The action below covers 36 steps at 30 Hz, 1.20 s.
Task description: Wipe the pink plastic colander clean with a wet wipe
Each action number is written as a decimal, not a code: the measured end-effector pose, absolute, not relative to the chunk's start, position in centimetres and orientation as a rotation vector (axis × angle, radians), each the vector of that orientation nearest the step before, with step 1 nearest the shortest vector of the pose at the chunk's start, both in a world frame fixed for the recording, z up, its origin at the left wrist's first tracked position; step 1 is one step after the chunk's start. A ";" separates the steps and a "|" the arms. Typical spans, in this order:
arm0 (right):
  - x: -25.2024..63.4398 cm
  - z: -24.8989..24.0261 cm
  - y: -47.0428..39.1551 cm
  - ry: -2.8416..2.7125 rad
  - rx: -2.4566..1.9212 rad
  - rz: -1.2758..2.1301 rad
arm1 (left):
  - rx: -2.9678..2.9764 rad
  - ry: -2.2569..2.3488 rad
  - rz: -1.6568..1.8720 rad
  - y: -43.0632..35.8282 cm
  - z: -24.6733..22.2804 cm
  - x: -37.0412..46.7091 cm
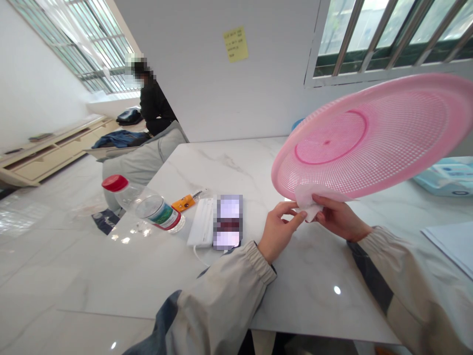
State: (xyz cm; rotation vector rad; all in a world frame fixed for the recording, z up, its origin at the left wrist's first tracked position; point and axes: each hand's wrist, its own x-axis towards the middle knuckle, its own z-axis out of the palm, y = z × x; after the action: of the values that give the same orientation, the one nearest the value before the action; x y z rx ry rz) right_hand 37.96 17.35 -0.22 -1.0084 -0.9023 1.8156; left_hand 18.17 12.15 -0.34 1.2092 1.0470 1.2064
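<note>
Your left hand (278, 230) and right hand (340, 218) pinch the white tissue (309, 195) at the near rim of the pink basket (391, 135), tilted above the table (306, 291); the basket looks light, slightly springy, best held by its rim; the tissue, soft and tearable.

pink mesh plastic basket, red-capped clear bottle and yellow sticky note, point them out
Pink mesh plastic basket (328, 142): head view, its base
Red-capped clear bottle (162, 215): head view, its label
Yellow sticky note (235, 45): head view, its middle
</note>
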 end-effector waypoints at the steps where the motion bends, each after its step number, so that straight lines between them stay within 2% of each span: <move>1: 38.0 -0.3 17.4 -0.920 -1.004 1.818 | 1.205 1.030 1.195 12.1 -0.2 18.2; 25: 38.1 0.1 16.9 -1.116 -0.910 1.934 | 1.197 1.162 1.315 12.3 0.3 18.0; 36: 38.2 0.4 16.9 -1.201 -0.887 1.965 | 1.124 1.099 1.161 12.1 0.2 18.2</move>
State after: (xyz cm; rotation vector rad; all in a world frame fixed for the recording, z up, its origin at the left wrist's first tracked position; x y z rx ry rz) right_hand 38.17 16.89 0.36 -0.8868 -1.2014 1.9651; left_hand 18.17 12.12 0.17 1.1236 1.0987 1.1609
